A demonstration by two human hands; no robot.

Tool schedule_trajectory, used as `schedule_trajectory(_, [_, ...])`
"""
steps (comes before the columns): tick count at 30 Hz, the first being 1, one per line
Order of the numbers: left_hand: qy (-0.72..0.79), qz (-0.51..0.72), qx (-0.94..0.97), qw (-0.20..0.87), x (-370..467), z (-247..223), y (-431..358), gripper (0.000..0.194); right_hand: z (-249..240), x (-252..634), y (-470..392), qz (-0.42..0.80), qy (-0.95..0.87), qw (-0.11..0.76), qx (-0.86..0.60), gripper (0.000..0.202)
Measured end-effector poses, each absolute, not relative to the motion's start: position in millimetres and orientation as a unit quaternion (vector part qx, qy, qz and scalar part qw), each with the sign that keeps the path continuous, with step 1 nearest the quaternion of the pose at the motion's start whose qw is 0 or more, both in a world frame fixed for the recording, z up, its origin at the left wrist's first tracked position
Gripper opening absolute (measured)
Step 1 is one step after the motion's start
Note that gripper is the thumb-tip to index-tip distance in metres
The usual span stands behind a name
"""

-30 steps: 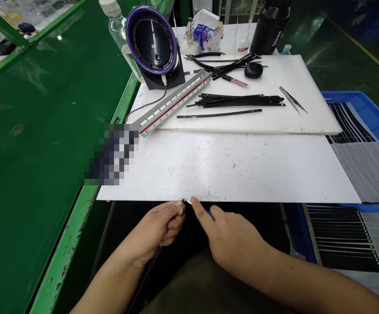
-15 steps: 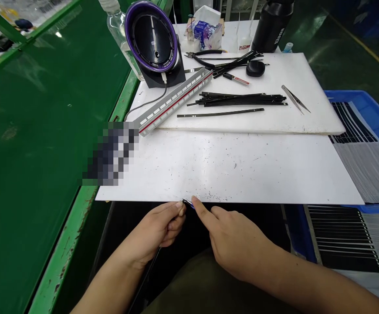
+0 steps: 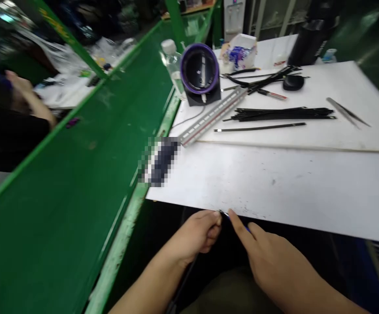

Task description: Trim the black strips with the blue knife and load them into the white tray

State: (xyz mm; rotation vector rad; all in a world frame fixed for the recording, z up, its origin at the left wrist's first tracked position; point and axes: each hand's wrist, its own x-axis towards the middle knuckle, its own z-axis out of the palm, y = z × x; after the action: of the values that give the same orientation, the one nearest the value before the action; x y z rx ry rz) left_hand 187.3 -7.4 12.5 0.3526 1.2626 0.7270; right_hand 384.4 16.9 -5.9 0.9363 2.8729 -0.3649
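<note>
My left hand [image 3: 198, 233] pinches the upper end of a thin black strip [image 3: 183, 279] that runs down past my wrist, just below the near edge of the white work sheet [image 3: 274, 183]. My right hand [image 3: 268, 257] meets it from the right, index finger and thumb at the strip's tip, with a small blue piece showing under the finger. Farther back on a raised white board [image 3: 340, 131] lie a bundle of black strips [image 3: 284, 113] and one single strip [image 3: 259, 127].
A purple-rimmed round device [image 3: 200, 74] on a stand, a grey ruler [image 3: 214, 115], tweezers [image 3: 348, 112], pliers, a black bottle [image 3: 310, 37], a tissue box and a clear bottle stand at the back. A green conveyor [image 3: 62, 174] runs along the left; another person's arm [image 3: 29, 98] is at far left.
My head has turned left, so the table shifted right in view and the conveyor and another person came into sight. Both hands stay together at the strip's tip.
</note>
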Motion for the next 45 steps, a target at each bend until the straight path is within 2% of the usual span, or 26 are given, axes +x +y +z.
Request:
schedule_trajectory(6, [0.566, 0.342, 0.164, 0.732, 185, 14, -12, 0.022, -16, 390, 17, -0.17, 0.943, -0.025, 0.285, 0.083])
schedule_trajectory(10, [0.559, 0.345, 0.163, 0.736, 184, 14, -14, 0.022, -11, 392, 19, -0.204, 0.937, -0.022, 0.283, 0.077])
schedule_trajectory(18, [0.554, 0.34, 0.168, 0.741, 183, 12, -11, 0.021, -8, 393, 20, -0.176, 0.945, -0.013, 0.274, 0.081])
schedule_trajectory(28, [0.565, 0.335, 0.166, 0.736, 183, 14, -10, 0.023, -8, 387, 18, -0.091, 0.955, 0.017, 0.281, 0.089])
schedule_trajectory(36, [0.587, 0.319, 0.179, 0.722, 181, 10, -6, 0.026, 18, 375, 25, -0.148, 0.932, 0.116, 0.309, 0.084])
schedule_trajectory(45, [0.602, 0.312, 0.187, 0.711, 182, 10, -5, 0.028, 27, 373, 25, -0.154, 0.929, 0.115, 0.315, 0.074])
